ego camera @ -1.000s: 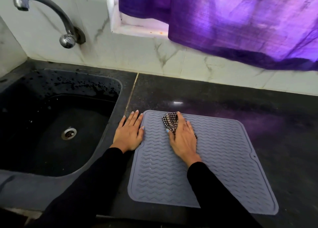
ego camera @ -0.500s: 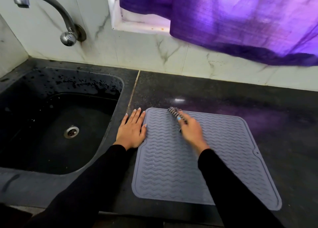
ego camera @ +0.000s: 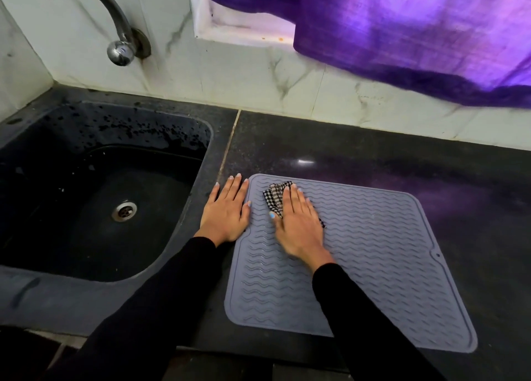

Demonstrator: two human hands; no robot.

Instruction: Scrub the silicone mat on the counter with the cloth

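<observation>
A grey silicone mat [ego camera: 373,260] with wavy ridges lies flat on the dark counter [ego camera: 359,153]. A small black-and-white checked cloth [ego camera: 275,195] sits on the mat's far left corner. My right hand [ego camera: 298,222] lies flat on the cloth with straight fingers and presses it onto the mat; most of the cloth is hidden under the palm. My left hand [ego camera: 227,211] rests flat on the counter just left of the mat, its thumb touching the mat's left edge.
A black sink [ego camera: 94,196] with a metal drain is set into the counter on the left, below a curved chrome tap [ego camera: 115,32]. A marbled white tiled wall runs along the back. A purple curtain [ego camera: 402,30] hangs over the window ledge at top right.
My right hand slid the cloth away to the mat's far edge, then back toward me and slightly left, and now lies flat over it. The left hand stayed in place.
</observation>
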